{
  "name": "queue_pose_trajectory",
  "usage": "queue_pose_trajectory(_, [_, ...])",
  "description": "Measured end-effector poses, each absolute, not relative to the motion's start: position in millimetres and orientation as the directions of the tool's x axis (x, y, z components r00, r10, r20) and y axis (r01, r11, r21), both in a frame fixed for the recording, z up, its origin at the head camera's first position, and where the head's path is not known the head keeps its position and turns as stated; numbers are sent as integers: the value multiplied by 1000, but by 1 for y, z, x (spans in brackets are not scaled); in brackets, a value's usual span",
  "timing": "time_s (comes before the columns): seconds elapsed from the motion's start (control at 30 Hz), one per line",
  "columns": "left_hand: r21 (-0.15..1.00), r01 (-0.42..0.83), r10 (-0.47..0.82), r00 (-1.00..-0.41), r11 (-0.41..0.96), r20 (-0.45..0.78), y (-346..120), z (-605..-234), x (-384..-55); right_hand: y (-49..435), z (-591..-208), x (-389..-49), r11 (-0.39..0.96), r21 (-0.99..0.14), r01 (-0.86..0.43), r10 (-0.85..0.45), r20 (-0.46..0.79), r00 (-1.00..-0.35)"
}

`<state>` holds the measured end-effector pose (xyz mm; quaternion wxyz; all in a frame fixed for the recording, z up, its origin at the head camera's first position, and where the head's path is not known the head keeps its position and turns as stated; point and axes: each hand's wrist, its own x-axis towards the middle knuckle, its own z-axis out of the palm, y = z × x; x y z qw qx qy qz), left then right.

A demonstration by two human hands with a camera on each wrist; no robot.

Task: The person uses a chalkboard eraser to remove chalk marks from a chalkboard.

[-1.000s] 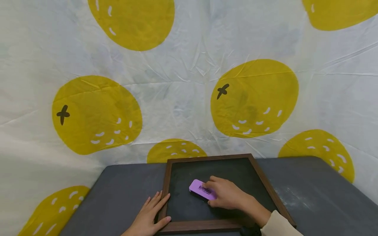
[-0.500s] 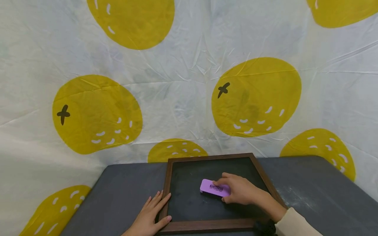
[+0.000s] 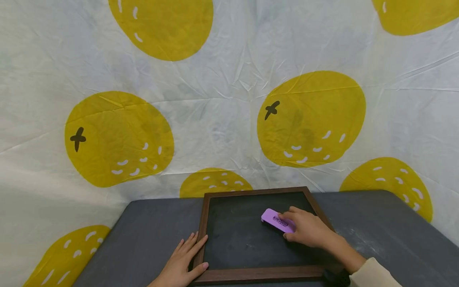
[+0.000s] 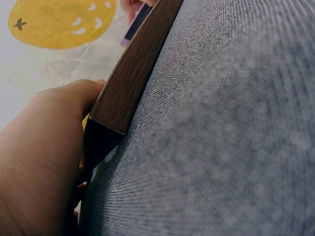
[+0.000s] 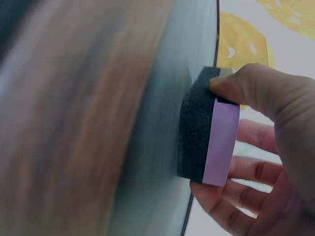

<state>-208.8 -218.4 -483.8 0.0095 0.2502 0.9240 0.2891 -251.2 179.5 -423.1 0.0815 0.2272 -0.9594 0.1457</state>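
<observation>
A blackboard (image 3: 233, 247) in a brown wooden frame lies on the table. My right hand (image 3: 309, 228) grips a purple eraser (image 3: 277, 220) over the right half of the board. In the right wrist view, the thumb and fingers pinch the eraser (image 5: 221, 142) at its edges, its dark felt side facing the board surface. My left hand (image 3: 183, 259) rests on the frame's left side near the lower corner, fingers straight. The left wrist view shows that hand (image 4: 42, 147) against the corner of the wooden frame (image 4: 130, 69).
The dark grey table (image 3: 154, 223) extends to both sides of the board, with a pale smudge on its right part. Behind it hangs a white cloth (image 3: 215, 131) printed with yellow fruit. Faint pale marks show on the board.
My right hand has slid the eraser to the right across the board, turning it slightly on the way. The left hand has stayed at the frame.
</observation>
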Motion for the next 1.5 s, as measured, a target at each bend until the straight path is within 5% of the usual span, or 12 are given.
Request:
queue_pose_trajectory(0.3, [542,469,482,-867,698,129,-218,-485,-211,180,-431,-235,951,-62,-301,-263,345,-901])
queue_pose_trajectory(0.63, [521,481,483,-864,705,145,-223,-484,-211,156,-427,-223,960,-59,-272,-236,345,-908])
queue_pose_trajectory(1.13, [529,464,475,-871,711,126,-222,-489,-214,100,-433,-224,906,-113,-409,-343,373,-862])
queue_pose_trajectory(1.5, [525,461,472,-873,716,122,-220,-485,-211,80,-430,-228,787,-110,-607,-547,329,-770])
